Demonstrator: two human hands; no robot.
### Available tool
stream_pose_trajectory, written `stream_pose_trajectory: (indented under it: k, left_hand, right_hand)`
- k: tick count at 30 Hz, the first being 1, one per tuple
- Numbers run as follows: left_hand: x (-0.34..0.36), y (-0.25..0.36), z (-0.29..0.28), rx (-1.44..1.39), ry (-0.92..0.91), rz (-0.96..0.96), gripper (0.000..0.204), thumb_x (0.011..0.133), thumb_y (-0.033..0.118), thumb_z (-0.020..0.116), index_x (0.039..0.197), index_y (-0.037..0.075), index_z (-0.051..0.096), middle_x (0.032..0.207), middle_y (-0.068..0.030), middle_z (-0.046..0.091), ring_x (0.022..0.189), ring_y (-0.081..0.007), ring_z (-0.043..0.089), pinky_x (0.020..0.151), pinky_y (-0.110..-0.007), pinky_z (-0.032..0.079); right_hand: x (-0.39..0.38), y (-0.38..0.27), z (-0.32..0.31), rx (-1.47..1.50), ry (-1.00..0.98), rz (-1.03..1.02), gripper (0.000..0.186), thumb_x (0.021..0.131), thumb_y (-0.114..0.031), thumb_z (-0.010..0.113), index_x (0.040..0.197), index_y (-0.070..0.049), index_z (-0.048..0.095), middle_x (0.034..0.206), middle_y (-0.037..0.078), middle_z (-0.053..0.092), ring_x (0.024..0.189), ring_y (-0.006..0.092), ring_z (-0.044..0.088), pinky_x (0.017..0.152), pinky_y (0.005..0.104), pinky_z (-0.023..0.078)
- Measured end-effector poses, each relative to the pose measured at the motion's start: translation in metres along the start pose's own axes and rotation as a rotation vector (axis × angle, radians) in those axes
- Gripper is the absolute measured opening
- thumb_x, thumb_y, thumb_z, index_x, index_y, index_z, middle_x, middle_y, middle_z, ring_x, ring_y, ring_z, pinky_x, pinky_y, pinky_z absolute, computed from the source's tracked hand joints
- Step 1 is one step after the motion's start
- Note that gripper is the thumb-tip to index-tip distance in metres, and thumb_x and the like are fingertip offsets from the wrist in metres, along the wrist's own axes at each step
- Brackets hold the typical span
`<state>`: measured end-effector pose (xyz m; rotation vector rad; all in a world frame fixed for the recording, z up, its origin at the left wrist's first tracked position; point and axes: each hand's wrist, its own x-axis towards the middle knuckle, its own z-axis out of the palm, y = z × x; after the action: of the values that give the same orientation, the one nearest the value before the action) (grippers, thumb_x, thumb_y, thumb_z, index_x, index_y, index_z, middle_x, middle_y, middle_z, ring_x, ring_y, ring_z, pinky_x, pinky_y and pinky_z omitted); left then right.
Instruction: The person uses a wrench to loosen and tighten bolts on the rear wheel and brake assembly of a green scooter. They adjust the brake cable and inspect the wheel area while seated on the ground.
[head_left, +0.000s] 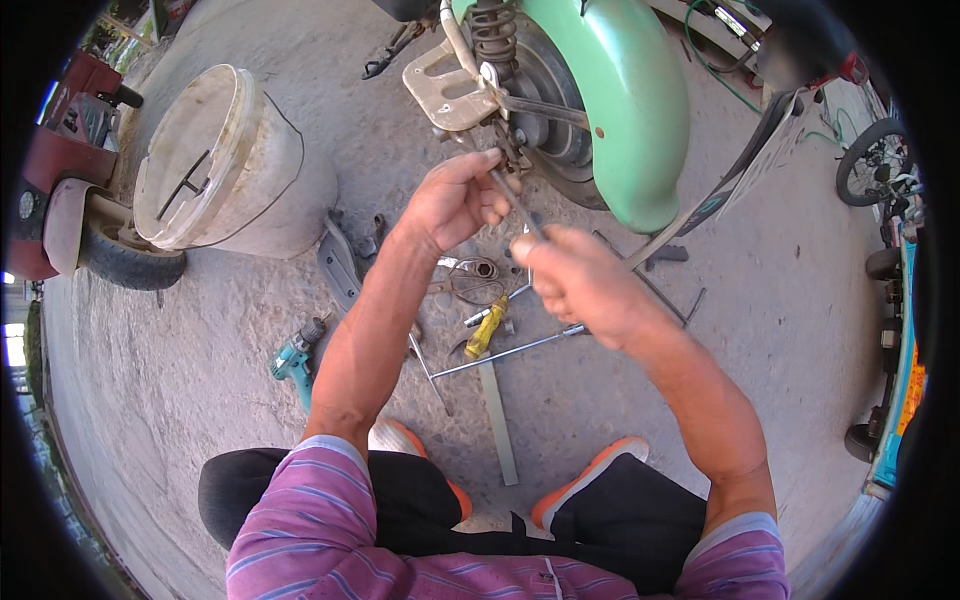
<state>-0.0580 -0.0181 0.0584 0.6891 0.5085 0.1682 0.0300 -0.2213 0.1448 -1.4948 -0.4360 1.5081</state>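
My right hand [580, 285] is closed around the lower end of a slim metal tool [516, 203], likely a wrench, which is slightly blurred. The tool slants up to the axle area of a scooter wheel [550, 100]. Beside it, my left hand [455, 203] has its fingers curled in at the tool's upper end, just under a rusty metal bracket [445, 92]. What its fingertips hold is hidden. A green fender [630, 110] covers the wheel, and a coil spring [493, 35] stands next to it.
Below my hands lie a yellow-handled tool [487, 328], a long T-handle wrench [515, 352], a flat strip [497, 425] and a teal drill [295, 362]. A dirty white bucket [245, 170] stands left, near a red vehicle's tire [130, 245]. Bicycles [875, 165] line the right.
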Motion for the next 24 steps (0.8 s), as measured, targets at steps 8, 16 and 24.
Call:
stream_pose_trajectory:
  k: [8,16,24]
  left_hand:
    - [0.006,-0.014,-0.020,0.500,-0.001,0.006,0.025,0.105,0.022,0.058,0.114,-0.001,0.060,0.091,-0.0147,0.073,0.065,-0.0201,0.070,0.059,-0.032,0.059]
    - [0.039,-0.029,-0.037,0.939,0.071,0.083,0.027,0.107,0.019,0.052,0.115,-0.005,0.063,0.093,-0.0129,0.073,0.072,-0.0189,0.071,0.063,-0.032,0.060]
    - [0.034,-0.026,-0.038,0.992,0.102,0.161,0.025,0.105,0.019,0.058,0.105,-0.005,0.065,0.083,-0.0115,0.073,0.066,-0.0182,0.071,0.061,-0.033,0.059]
  right_hand:
    - [0.051,0.096,-0.014,-0.418,0.068,-0.064,0.043,0.099,-0.034,0.058,0.123,0.002,0.061,0.099,0.020,0.071,0.092,0.0286,0.070,0.084,0.0414,0.054]
    - [0.161,0.156,-0.027,-0.718,0.386,-0.121,0.041,0.104,-0.033,0.050,0.124,0.001,0.061,0.116,0.032,0.069,0.114,0.0480,0.065,0.096,0.0557,0.051]
    - [0.169,0.157,-0.013,-0.692,0.395,-0.172,0.041,0.105,-0.032,0.048,0.123,0.002,0.061,0.112,0.031,0.070,0.109,0.0493,0.067,0.094,0.0568,0.052]
